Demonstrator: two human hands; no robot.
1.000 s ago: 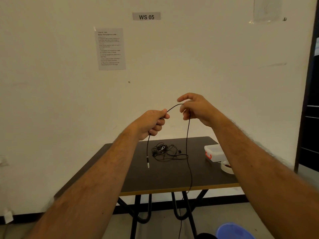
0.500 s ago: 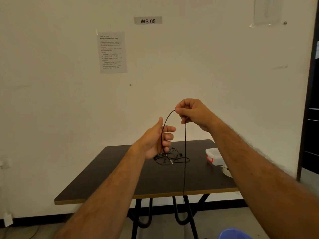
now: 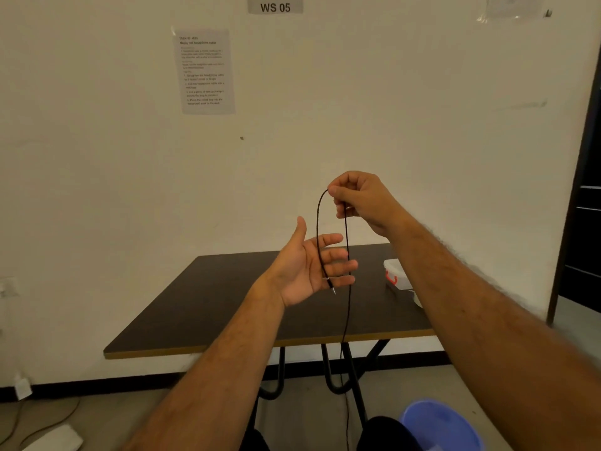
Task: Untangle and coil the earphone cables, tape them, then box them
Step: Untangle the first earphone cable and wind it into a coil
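A thin black earphone cable (image 3: 318,219) hangs in a narrow loop from my right hand (image 3: 361,200), which pinches its top bend between thumb and fingers, raised above the table. One strand runs down across the palm of my left hand (image 3: 312,265), ending in a small plug (image 3: 331,284) by the little finger. My left hand is spread, palm up, fingers straight. The other strand (image 3: 348,307) drops past the table's front edge toward the floor. The white box with a red latch (image 3: 395,275) stands at the table's right side, partly behind my right forearm.
The dark table (image 3: 201,310) stands against a white wall. A roll of tape (image 3: 417,299) peeks out beside the box. A blue bucket (image 3: 442,424) sits on the floor at lower right. A dark doorway is at the far right.
My left hand has let go of the cable and opened flat under it. My right hand has kept its pinch and lifted the loop. The tangled cables on the table are now hidden behind my left hand.
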